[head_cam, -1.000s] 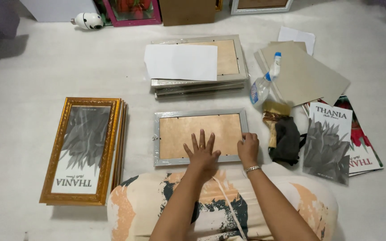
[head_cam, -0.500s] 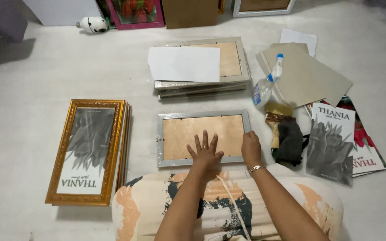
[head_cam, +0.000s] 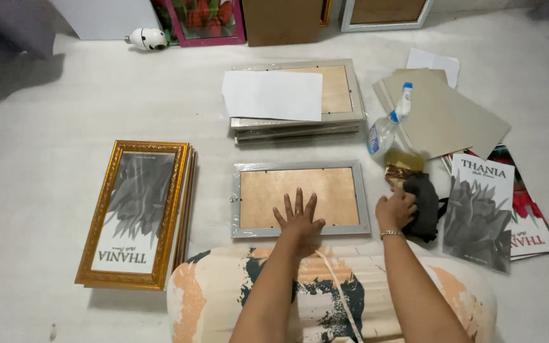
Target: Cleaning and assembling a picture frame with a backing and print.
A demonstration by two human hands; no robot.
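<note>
left hand point(head_cam: 299, 218): pressing flat, fingers spread, gripping nothing, on silver frame point(head_cam: 300, 198) lying face-down at floor's near-middle | right hand point(head_cam: 395, 209): fingers curling onto dark cloth point(head_cam: 422, 204) beside frame's right edge

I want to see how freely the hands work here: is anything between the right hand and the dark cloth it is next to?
Nothing visible: the right hand already rests against the cloth, beside the silver frame that the left hand presses flat.
</note>
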